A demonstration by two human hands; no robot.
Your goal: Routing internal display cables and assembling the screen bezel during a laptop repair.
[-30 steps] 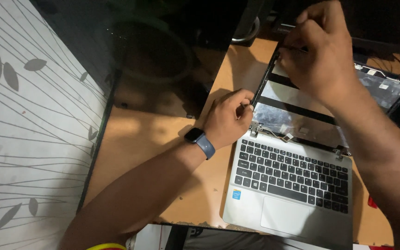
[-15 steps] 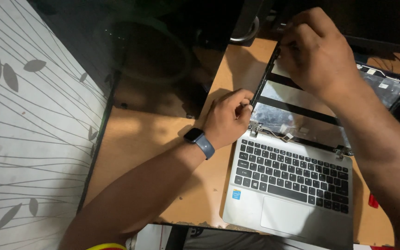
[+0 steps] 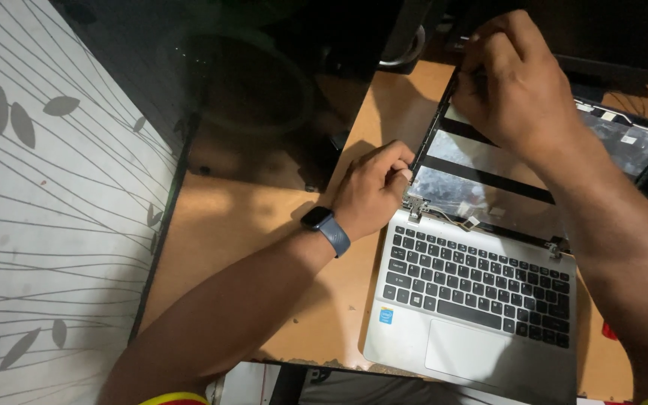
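Note:
A silver laptop (image 3: pixel 481 300) lies open flat on a wooden desk (image 3: pixel 241 225), its black keyboard toward me. The lid (image 3: pixel 489 180) has no screen panel; bare metal backing with foil and black strips shows. My left hand (image 3: pixel 373 187), with a blue-strapped watch on the wrist, grips the lid's left edge near the left hinge (image 3: pixel 416 206). My right hand (image 3: pixel 515 82) is closed over the lid's far left corner, fingers pinching its black edge.
A dark rounded object (image 3: pixel 264 97) sits in shadow at the back of the desk. A white wall panel with grey leaf lines (image 3: pixel 46 210) runs along the left. A loose cable (image 3: pixel 451 217) lies by the left hinge.
My right hand has shifted slightly along the lid's far corner. My left hand stays on the lid's left edge.

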